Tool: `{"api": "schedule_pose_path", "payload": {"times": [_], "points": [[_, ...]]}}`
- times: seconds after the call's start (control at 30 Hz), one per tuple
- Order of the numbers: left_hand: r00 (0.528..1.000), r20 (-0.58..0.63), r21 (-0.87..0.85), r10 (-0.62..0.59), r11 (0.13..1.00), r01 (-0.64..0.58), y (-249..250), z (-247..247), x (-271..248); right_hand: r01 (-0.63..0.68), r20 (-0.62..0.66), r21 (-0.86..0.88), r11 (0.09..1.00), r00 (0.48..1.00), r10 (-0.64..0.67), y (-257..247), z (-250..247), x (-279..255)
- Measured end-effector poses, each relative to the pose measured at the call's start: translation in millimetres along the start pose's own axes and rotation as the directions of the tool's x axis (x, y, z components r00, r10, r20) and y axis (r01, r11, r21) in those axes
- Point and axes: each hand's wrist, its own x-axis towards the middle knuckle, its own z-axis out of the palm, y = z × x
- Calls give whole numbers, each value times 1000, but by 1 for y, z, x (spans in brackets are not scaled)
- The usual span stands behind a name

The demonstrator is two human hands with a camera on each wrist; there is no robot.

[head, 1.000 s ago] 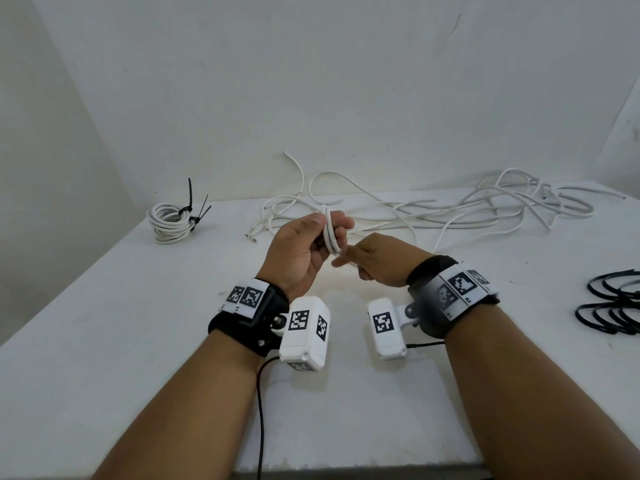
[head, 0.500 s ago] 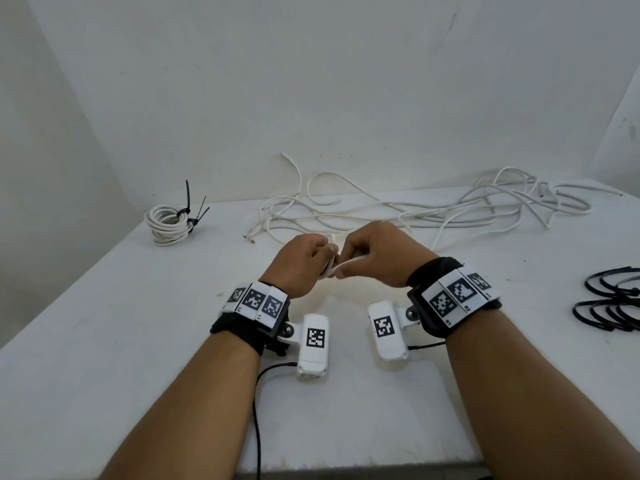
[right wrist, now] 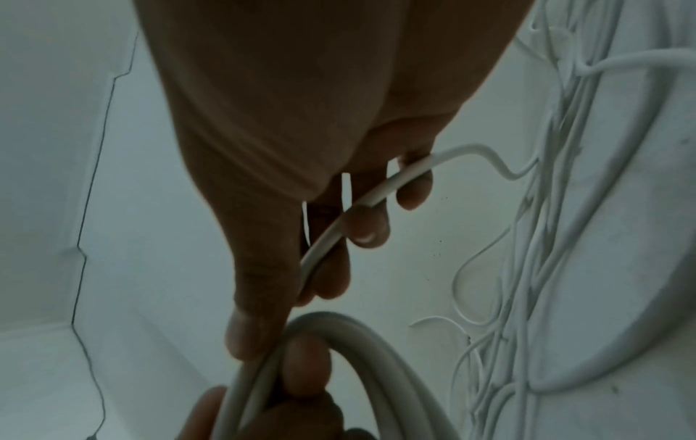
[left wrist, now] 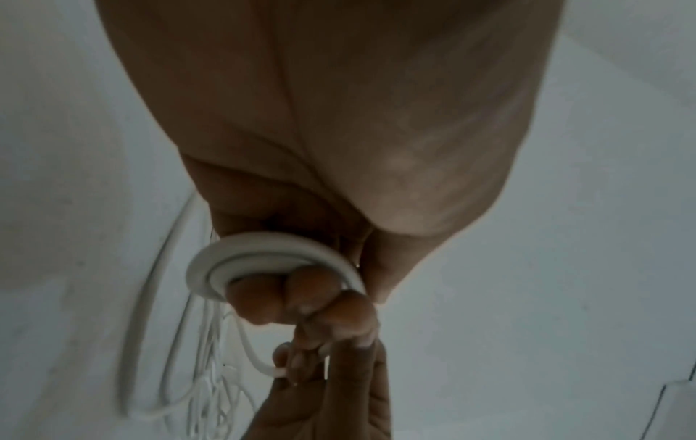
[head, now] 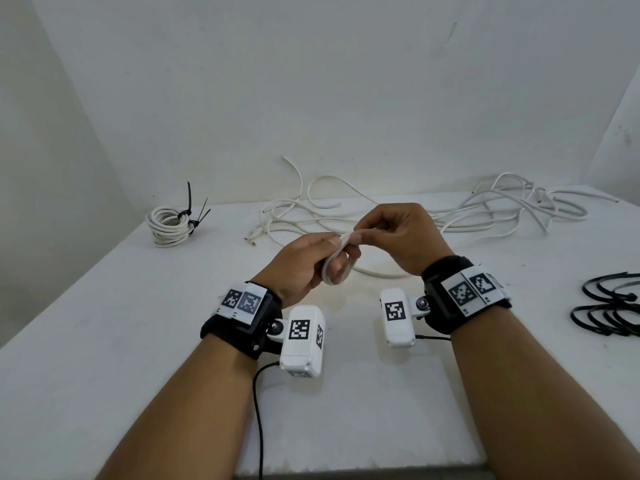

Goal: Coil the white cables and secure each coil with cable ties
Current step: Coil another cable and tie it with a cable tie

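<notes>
Left fingers (left wrist: 305, 285) are hooked through a small coil (head: 337, 263) of white cable, held above the table (head: 104, 341). The right hand (head: 401, 233), fingers curled, pinches the cable's running length beside the left hand (head: 301, 265). Behind lie loose cables (head: 450, 216); far left a tied coil (head: 169, 225); far right black cable ties (head: 609, 306).

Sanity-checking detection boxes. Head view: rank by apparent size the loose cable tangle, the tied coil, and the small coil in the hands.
1. loose cable tangle, spans most of the table's back.
2. tied coil.
3. small coil in the hands; partly hidden and nearer, so its rank below the tied coil is unsure.
</notes>
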Motion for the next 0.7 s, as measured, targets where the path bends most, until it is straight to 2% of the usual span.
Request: {"api": "schedule_pose_path", "payload": {"times": [0.1,0.3,0.4,0.5,0.57,0.7], "points": [[1000,-21,-126,18,992,-20,1,0,2,-1,-10,-3,1000,1000,1,3,-2,2],[996,-56,-353,75,931,-90,0,2,5,-76,85,-108,991,993,86,1,5,-1],[988,-108,-457,112,877,-149,1,5,8,-87,94,-84,993,991,94,2,10,1],[983,-142,-565,117,806,-177,3,6,9,-96,152,-187,978,981,125,4,13,1],[981,-145,-594,132,781,-193,4,7,8,-97,200,-233,968,969,145,5,13,1],[965,-230,-548,122,804,-232,1,7,10,-55,333,-356,933,925,182,5,16,0]]}}
